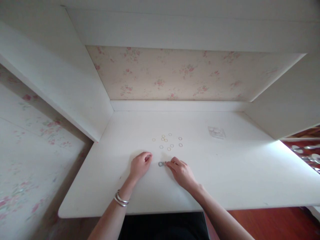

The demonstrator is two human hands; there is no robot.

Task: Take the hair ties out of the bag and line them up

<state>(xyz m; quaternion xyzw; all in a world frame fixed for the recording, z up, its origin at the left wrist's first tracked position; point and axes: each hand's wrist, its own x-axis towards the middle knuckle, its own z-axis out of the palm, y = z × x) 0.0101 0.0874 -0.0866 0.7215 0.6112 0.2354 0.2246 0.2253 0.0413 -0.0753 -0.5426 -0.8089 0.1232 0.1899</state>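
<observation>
My left hand (140, 166) rests on the white desk with its fingers curled closed; whatever they may hold is hidden. A silver bangle (121, 199) circles that wrist. My right hand (182, 171) pinches with thumb and fingertips at a small ring (165, 163), partly covered by the fingers. Just left of it lies a thicker grey ring (160, 164), between my two hands. Farther back several thin rings are scattered flat, among them a gold ring (153, 140), a silvery ring (161, 147) and a darker ring (180, 138).
A clear plastic packet (216, 132) lies on the white desk (240, 166) at the back right. White panels (97, 126) rise at both sides, with a low ledge (175, 106) along the back. The front edge runs close to my body.
</observation>
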